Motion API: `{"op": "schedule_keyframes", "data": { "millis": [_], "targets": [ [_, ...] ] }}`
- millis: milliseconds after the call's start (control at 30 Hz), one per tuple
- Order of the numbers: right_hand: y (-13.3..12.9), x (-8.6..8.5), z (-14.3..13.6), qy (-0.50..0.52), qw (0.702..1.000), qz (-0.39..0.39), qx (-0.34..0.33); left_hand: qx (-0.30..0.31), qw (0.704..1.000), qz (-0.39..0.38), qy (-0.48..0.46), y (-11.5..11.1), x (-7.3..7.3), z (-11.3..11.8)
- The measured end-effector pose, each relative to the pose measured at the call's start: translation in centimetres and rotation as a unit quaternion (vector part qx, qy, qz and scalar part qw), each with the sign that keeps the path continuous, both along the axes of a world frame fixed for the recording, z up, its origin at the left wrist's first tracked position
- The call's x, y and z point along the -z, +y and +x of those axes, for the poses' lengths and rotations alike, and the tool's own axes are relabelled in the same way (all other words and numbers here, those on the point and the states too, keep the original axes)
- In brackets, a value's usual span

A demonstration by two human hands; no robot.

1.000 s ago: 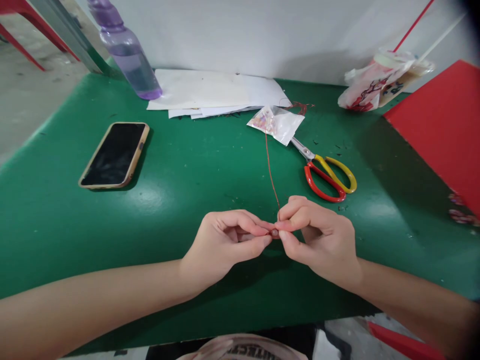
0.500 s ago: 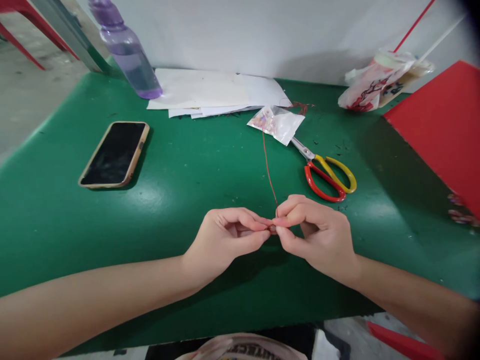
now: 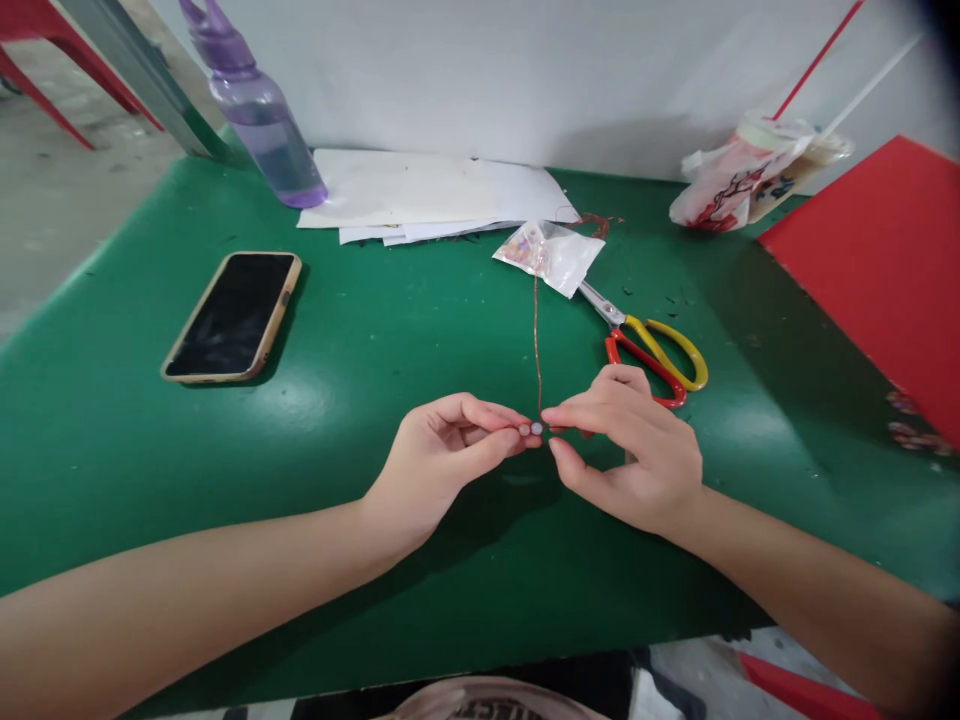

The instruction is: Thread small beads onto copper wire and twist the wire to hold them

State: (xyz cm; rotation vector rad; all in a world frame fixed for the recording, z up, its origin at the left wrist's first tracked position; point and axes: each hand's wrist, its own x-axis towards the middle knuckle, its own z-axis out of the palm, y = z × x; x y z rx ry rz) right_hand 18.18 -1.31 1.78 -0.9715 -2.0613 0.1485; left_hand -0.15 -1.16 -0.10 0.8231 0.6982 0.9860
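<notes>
Between the thumb and fingertips of my left hand (image 3: 442, 460) are small round beads (image 3: 536, 428), pale and pinkish. A thin reddish-brown cord (image 3: 537, 345) rises from beside them toward the plastic bag. My right hand (image 3: 637, 450) is just right of the beads, index fingertip close to the cord's lower end. Its thumb and index finger are apart with a gap between them; whether the index tip touches the cord I cannot tell. Behind my right hand lie scissors (image 3: 664, 350) with one red and one yellow handle, partly covered by my fingers.
A clear bag of beads (image 3: 551, 258) lies by the scissors' blades. White papers (image 3: 435, 190), a purple bottle (image 3: 270, 140) and a phone (image 3: 232, 315) are farther left. Bagged drink cups (image 3: 739, 180) and a red box (image 3: 877, 270) stand right on the green table (image 3: 225, 450).
My right thumb and index finger have parted from their pinch at the beads, which now show more plainly. Both hands have risen slightly in view. My left hand keeps its pinch.
</notes>
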Motion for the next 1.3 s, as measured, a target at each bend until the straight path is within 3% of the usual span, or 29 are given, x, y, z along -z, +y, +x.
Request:
{"op": "schedule_keyframes", "data": {
  "millis": [333, 767, 1300],
  "targets": [
    [0.4, 0.0, 0.0, 0.006, 0.999, 0.034, -0.04, 0.032, 0.999, -0.034, -0.019, 0.2, 0.1, 0.0],
    [0.4, 0.5, 1.8, -0.188, 0.973, 0.126, -0.049, 0.081, 0.989, -0.097, -0.077, 0.6, 0.2, 0.0],
    [0.4, -0.2, 1.7, -0.176, 0.971, 0.122, -0.103, 0.077, 0.993, -0.074, -0.053, 0.6, 0.1, 0.0]
  ]
}}
